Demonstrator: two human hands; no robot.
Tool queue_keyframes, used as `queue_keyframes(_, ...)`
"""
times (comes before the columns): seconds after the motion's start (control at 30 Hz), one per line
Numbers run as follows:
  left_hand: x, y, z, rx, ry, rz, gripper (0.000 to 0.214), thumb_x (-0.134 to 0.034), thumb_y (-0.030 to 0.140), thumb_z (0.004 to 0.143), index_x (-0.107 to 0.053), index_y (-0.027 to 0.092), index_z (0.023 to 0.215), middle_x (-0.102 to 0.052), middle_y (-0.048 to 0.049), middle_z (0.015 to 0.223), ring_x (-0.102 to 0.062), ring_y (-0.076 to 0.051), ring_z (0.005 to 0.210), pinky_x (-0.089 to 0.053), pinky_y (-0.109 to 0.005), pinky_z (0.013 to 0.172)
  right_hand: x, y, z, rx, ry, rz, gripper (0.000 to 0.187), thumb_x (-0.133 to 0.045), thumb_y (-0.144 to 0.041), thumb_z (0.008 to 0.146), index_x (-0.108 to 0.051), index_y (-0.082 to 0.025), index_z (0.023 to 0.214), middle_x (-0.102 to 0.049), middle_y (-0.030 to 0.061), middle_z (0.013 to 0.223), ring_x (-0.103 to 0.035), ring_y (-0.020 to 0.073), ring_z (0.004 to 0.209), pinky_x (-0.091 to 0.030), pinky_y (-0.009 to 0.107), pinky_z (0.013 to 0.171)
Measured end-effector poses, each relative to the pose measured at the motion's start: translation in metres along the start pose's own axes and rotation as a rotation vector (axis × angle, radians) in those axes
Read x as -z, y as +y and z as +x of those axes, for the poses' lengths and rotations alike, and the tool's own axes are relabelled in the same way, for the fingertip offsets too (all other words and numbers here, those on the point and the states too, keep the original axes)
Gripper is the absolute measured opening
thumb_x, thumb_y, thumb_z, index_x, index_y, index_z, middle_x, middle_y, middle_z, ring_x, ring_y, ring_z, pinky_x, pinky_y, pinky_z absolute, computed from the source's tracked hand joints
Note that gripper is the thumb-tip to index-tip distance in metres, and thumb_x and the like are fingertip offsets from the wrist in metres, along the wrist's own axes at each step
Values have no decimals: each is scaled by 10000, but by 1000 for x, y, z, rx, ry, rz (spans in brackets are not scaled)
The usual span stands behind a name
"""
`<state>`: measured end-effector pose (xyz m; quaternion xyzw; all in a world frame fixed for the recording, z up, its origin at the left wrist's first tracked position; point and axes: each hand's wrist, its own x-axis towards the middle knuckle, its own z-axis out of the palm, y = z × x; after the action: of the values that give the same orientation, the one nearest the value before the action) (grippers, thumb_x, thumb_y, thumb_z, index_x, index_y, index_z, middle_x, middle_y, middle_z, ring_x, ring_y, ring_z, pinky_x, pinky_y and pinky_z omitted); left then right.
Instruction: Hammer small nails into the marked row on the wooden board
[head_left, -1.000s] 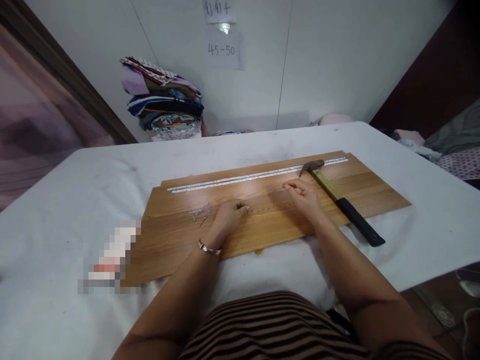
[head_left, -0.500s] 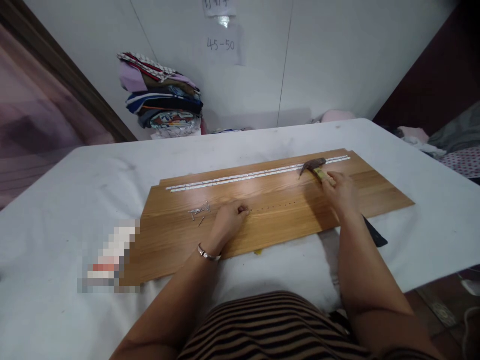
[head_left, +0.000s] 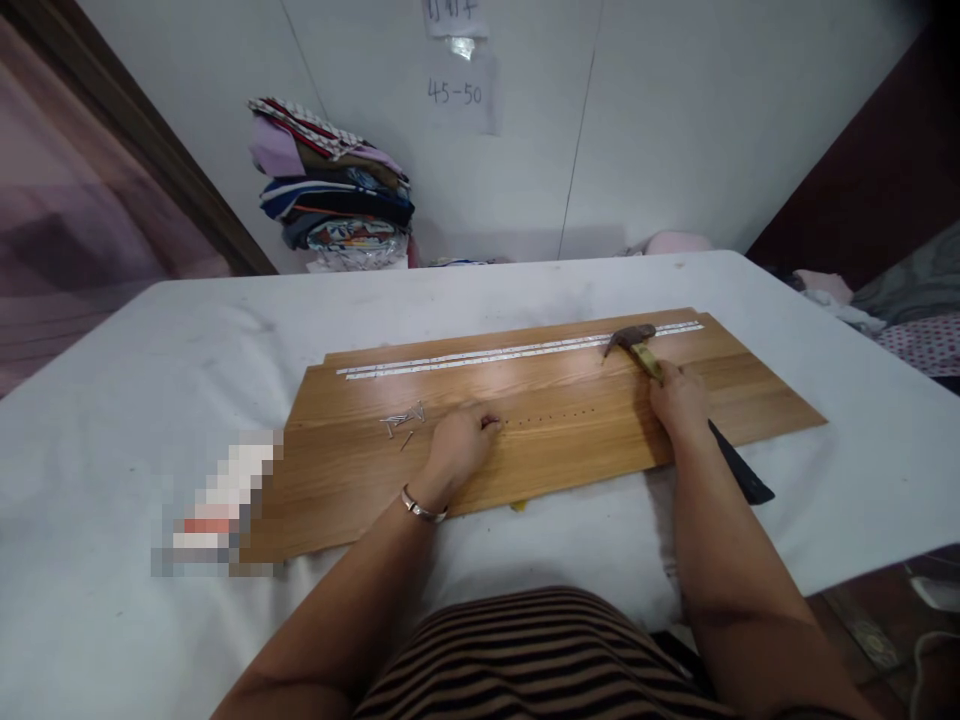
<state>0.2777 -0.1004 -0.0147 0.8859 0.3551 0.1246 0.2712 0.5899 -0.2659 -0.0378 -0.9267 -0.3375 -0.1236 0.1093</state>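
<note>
A long wooden board [head_left: 570, 440] lies across a white-covered table [head_left: 150, 420]. My left hand [head_left: 459, 445] rests on the board with fingers pinched together at the left end of a row of small nail heads [head_left: 547, 418]; what it pinches is too small to name. My right hand [head_left: 679, 400] is wrapped round the yellow part of a hammer's handle [head_left: 646, 358]. The hammer's rusty head [head_left: 630, 337] lies on the board by a thin metal strip [head_left: 517, 351], and its black grip end [head_left: 739, 470] sticks out past my wrist.
Several loose nails [head_left: 401, 423] lie on the board left of my left hand. A blurred-out object [head_left: 217, 510] sits at the board's left end. Folded cloths [head_left: 334, 195] are stacked against the far wall. Bedding [head_left: 900, 300] lies to the right.
My right hand left the nail row, moved right to the hammer and closed round its handle. My left hand stayed pinched at the row's left end.
</note>
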Motion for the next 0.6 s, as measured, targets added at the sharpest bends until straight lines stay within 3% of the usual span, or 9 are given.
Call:
queue_keyframes(0.17, 0, 0, 0, 12, 10, 17, 151, -551, 227, 831, -697, 191, 817, -703, -62, 872, -626, -202, 801, -429, -284, 701, 2, -1, 2, -56, 6, 267, 420, -505, -247, 839, -628, -117, 1219, -675, 194, 989, -619, 286, 852, -460, 394, 752)
queue_keyframes(0.27, 1, 2, 0, 10, 0, 23, 142, -552, 212, 827, -691, 189, 801, -702, -54, 867, -621, -197, 798, -421, -282, 699, 9, -10, 3, -144, 33, 604, 450, -553, -344, 801, -633, -134, 1191, -698, 124, 872, -625, 239, 733, -482, 363, 671)
queue_keyframes(0.37, 4, 4, -1, -4, -20, 43, 151, -548, 206, 836, -680, 186, 767, -700, -44, 872, -616, -183, 785, -414, -273, 688, 26, -26, -3, -133, 14, 1033, 467, -554, -444, 797, -620, -171, 1170, -683, 45, 745, -612, 175, 614, -488, 307, 595)
queue_keyframes(0.5, 5, 2, 0, -3, -28, 31, 170, -568, 233, 845, -689, 183, 738, -707, -39, 869, -619, -173, 786, -417, -260, 685, 52, -55, -21, -104, -217, 1365, 485, -641, -469, 768, -593, -217, 1180, -685, 12, 722, -609, 140, 563, -483, 260, 533)
queue_keyframes(0.6, 4, 1, 1, 21, -29, -3, 142, -598, 246, 832, -709, 183, 770, -719, -36, 867, -627, -175, 787, -422, -259, 681, 62, -76, -35, -91, -402, 1452, 487, -705, -455, 728, -614, -219, 1145, -670, 1, 718, -581, 118, 538, -466, 236, 489)
